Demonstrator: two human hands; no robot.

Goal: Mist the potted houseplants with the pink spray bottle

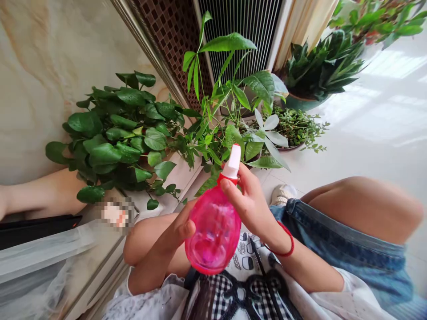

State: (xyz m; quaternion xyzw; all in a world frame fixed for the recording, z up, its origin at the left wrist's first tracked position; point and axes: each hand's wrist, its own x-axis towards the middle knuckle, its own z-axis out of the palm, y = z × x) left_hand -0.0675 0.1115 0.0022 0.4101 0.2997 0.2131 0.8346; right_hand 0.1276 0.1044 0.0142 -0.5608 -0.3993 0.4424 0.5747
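Note:
A clear pink spray bottle with a white and red spray head is held up in front of my chest, tilted away from me. My right hand wraps round its neck, thumb on the near side and the other fingers mostly hidden behind the head. Against the bottle's left side my left hand grips the body, its fingers partly hidden behind the pink plastic. Just beyond the nozzle stand leafy green plants, among them a thin-stemmed one with long leaves.
A broad-leaved potted plant sits on the ledge at left. Spiky plants and a small-leaved pot plant stand at right. Behind is a slatted dark panel. Another person's bare knee and denim shorts are close on the right.

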